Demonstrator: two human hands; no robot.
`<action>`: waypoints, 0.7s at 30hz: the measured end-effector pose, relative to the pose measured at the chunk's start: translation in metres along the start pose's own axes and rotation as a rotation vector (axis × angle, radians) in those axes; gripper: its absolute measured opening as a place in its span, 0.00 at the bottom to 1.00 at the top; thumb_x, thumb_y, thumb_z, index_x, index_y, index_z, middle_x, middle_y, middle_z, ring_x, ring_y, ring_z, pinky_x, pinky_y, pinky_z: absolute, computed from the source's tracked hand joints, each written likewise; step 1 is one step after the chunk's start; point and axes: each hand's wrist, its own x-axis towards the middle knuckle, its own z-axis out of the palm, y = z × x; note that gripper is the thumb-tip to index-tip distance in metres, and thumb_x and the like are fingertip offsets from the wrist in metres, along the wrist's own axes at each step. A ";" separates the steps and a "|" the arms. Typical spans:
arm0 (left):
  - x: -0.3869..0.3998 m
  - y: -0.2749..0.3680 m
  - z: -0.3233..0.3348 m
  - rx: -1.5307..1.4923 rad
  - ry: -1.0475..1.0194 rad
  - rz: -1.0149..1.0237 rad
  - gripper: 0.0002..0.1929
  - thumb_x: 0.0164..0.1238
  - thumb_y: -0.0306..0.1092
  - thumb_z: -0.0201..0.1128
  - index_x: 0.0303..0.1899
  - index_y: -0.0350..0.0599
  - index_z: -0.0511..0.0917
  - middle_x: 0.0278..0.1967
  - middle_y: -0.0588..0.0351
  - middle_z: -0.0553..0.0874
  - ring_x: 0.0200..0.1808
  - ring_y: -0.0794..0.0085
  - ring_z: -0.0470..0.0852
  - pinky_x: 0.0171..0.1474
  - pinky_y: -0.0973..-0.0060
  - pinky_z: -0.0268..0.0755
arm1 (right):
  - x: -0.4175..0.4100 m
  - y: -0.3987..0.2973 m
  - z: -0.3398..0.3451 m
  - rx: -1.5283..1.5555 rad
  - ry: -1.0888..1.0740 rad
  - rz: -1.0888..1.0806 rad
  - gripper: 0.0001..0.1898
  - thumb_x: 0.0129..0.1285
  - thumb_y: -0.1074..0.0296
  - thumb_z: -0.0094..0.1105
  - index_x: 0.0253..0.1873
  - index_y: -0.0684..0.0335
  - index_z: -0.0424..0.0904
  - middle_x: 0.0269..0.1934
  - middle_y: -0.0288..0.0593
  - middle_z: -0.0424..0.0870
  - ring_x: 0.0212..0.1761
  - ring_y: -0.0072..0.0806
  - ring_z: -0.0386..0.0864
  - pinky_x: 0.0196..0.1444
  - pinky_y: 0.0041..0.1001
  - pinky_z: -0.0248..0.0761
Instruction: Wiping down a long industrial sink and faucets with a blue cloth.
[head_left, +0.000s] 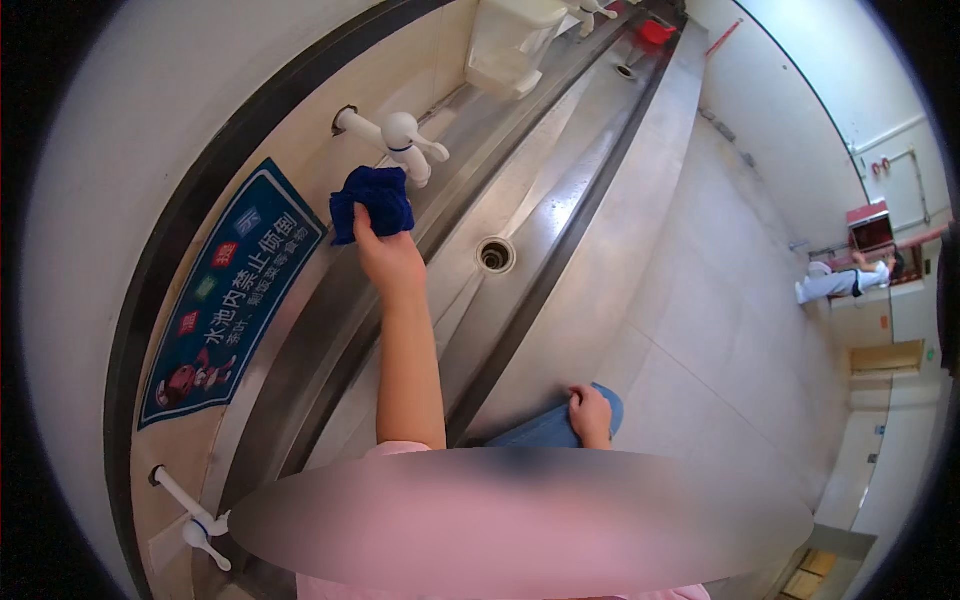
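Note:
My left hand (393, 262) reaches out over the steel trough sink and grips a bunched dark blue cloth (373, 204). The cloth is right beside a white lever tap (405, 139) that sticks out from the wall, close to its spout. Whether the cloth touches the tap, I cannot tell. On my bent knee in blue jeans (536, 429) rests my right hand (590, 415), fingers curled in, with nothing visible in them. Below the tap runs the trough (457, 307), with a round drain (496, 256) in its floor.
A blue sign (225, 315) with writing is on the wall. Another white tap (196, 529) is at lower left. Beyond stand a pale plastic box (510, 45) and a red object (655, 34). A broad steel ledge (600, 247) edges the trough. A person (847, 281) is far right.

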 end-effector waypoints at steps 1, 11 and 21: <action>-0.002 0.001 -0.004 0.041 0.001 0.000 0.20 0.69 0.41 0.54 0.58 0.42 0.68 0.53 0.51 0.76 0.54 0.62 0.74 0.57 0.67 0.67 | 0.000 0.001 0.000 -0.003 0.000 0.003 0.12 0.59 0.65 0.49 0.41 0.57 0.82 0.40 0.45 0.83 0.43 0.43 0.79 0.46 0.38 0.69; -0.013 0.000 0.044 0.800 -0.221 0.533 0.20 0.66 0.40 0.61 0.49 0.31 0.70 0.49 0.50 0.74 0.50 0.66 0.75 0.54 0.71 0.66 | 0.000 0.000 0.000 -0.021 0.009 -0.003 0.12 0.58 0.64 0.50 0.42 0.57 0.82 0.40 0.45 0.83 0.44 0.41 0.79 0.47 0.35 0.70; -0.036 -0.002 -0.005 1.272 -0.323 0.627 0.18 0.65 0.39 0.60 0.42 0.28 0.73 0.40 0.47 0.71 0.44 0.56 0.75 0.50 0.66 0.65 | -0.001 -0.005 -0.007 -0.014 -0.009 -0.002 0.12 0.58 0.64 0.50 0.41 0.57 0.82 0.40 0.46 0.83 0.43 0.43 0.79 0.47 0.36 0.71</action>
